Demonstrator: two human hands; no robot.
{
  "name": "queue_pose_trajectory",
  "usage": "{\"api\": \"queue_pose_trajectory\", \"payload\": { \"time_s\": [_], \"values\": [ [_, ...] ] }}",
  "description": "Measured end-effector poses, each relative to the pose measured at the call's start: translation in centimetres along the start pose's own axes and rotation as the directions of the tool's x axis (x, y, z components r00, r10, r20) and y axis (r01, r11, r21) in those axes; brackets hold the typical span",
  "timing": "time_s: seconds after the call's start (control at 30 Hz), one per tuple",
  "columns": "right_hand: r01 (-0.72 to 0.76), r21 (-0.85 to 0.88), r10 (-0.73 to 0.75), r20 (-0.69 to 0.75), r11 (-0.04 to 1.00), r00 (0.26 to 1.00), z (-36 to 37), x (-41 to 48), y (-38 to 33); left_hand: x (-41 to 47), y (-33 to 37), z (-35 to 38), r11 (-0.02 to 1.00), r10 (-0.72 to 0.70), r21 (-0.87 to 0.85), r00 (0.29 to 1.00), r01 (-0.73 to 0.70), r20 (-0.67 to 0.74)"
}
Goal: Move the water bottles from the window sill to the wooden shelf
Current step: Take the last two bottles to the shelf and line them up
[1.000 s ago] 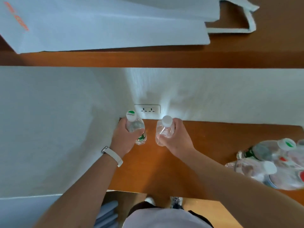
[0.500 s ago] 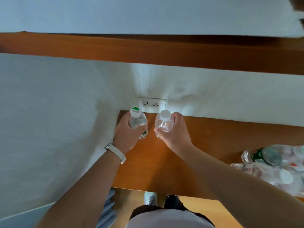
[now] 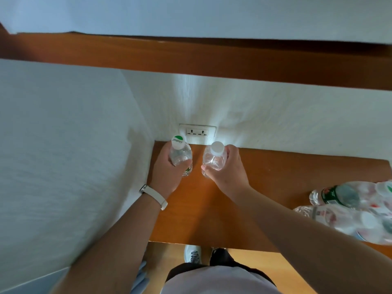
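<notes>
Left hand [image 3: 166,172] grips green-cap bottle [image 3: 180,154], right hand [image 3: 230,172] grips white-cap bottle [image 3: 213,159]. Both upright at wooden shelf's [image 3: 275,183] 11 o'clock corner, contact unclear. Bottle pile [image 3: 350,209] at 3 o'clock.

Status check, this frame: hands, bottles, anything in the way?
Left hand grips green-capped bottle, right hand grips white-capped bottle. Both upright over wooden shelf corner, below wall socket; shelf contact unclear. Bottle pile lies far right, clear of hands.

White textured wall [image 3: 275,115], double socket [image 3: 197,132] low in corner, pale wood floor [image 3: 297,272].
</notes>
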State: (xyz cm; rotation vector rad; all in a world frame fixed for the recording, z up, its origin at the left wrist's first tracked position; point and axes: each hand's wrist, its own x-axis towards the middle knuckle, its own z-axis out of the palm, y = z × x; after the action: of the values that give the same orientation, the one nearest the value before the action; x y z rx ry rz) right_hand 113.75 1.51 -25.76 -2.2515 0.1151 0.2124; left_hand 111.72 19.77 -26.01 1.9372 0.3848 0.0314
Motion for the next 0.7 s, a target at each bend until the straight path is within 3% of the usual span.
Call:
{"api": "queue_pose_trajectory", "payload": {
  "time_s": [0.23,0.4,0.57,0.7],
  "values": [
    [-0.019,-0.006,0.019,0.048,1.000,0.999,-0.5,-0.6,0.0,-1.1,0.2,-0.7,0.999,-0.037,-0.039,0.999,0.036,-0.022],
    [-0.002,-0.092,0.004,0.028,0.996,1.000,-2.2,-2.1,0.1,-4.4,0.4,-1.4,0.994,-0.072,0.075,0.992,0.080,-0.104],
    [0.067,-0.257,-0.073,-0.014,0.964,0.997,-4.9,-4.6,0.7,-8.1,0.1,-0.9,0.968,0.113,0.222,0.993,-0.117,0.031],
    [0.157,-0.473,-0.198,-0.037,0.867,0.980,-7.4,-7.2,1.6,-9.5,0.9,0.9,0.846,0.275,0.403,0.934,-0.348,0.230]
  ]
}}
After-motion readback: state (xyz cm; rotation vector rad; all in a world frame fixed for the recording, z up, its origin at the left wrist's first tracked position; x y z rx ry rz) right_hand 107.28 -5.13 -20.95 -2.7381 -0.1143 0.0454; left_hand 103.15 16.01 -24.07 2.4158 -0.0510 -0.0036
